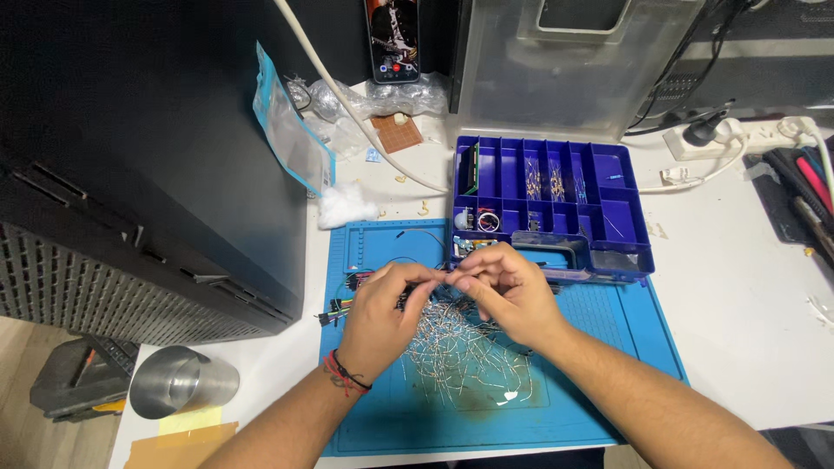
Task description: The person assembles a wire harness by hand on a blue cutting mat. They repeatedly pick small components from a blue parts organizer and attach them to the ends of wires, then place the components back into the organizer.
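Both my hands meet over a blue work mat (608,347). My left hand (378,317), with a red and black cord on its wrist, pinches a small wire component at its fingertips. My right hand (508,291) grips the same small part from the other side, fingers curled. Under the hands lies a loose pile of thin silver wire leads (456,360). Several coloured jumper wires (343,300) lie at the mat's left edge, beside my left hand.
A blue compartment box (599,208) with small parts sits behind the mat. A large black case (148,156) stands at left, a metal cup (182,382) below it. A phone (393,39), plastic bags, cotton wad (345,207), power strip (738,135) and tools lie around.
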